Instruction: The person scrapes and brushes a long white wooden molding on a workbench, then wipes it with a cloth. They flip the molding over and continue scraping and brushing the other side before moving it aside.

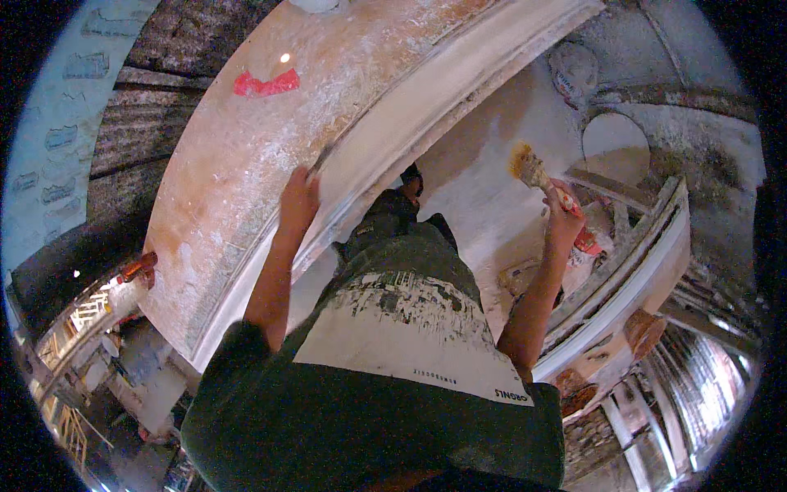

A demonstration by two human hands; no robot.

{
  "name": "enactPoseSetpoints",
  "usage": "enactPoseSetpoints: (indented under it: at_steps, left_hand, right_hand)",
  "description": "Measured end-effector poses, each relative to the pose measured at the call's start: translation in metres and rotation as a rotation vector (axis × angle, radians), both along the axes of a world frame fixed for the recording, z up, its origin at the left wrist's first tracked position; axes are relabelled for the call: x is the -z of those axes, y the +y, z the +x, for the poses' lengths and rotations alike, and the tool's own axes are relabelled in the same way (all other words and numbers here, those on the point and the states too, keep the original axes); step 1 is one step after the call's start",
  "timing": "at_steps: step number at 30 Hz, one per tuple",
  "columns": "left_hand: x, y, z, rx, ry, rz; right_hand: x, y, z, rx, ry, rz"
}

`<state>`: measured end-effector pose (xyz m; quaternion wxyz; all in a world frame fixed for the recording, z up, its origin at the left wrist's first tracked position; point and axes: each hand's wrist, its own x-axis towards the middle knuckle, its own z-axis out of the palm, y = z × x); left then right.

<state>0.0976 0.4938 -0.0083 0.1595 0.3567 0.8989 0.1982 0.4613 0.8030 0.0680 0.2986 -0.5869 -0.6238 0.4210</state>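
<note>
My right hand (564, 215) is closed round the handle of a paintbrush (534, 170), whose yellowish bristles point up and away from me. It hangs over the whitish floor, right of my body. My left hand (300, 201) rests at the edge of a long pale moulding (385, 123) on a worn, white-smeared table (213, 164). Its fingers are pinched together beside a thin dark line along the moulding; whether they hold a thin tool there I cannot make out.
A red scrap (268, 83) lies on the table. At right stands another long white-edged piece (627, 299). A red and white bag (586, 254) sits beyond my right forearm. Farther off are a round pale disc (615, 141) and a whitish sack (572, 70).
</note>
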Motion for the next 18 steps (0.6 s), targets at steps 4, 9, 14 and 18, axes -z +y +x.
enactPoseSetpoints:
  at_steps: [4,9,14,18]
  left_hand:
    - [-0.040,-0.069,0.016,-0.230,-0.183,-0.183]
    - [-0.008,0.016,0.015,-0.147,-0.170,-0.049]
    - [0.020,0.184,0.003,0.021,-0.069,0.234]
    - [0.004,0.147,-0.021,0.234,-0.068,0.140]
  right_hand:
    - [-0.015,0.034,-0.046,-0.081,-0.050,-0.001]
    - [0.001,0.074,-0.098,-0.226,-0.005,-0.019]
    - [-0.004,0.084,-0.146,-0.431,0.036,0.000]
    - [-0.011,0.091,-0.163,-0.530,-0.005,0.037]
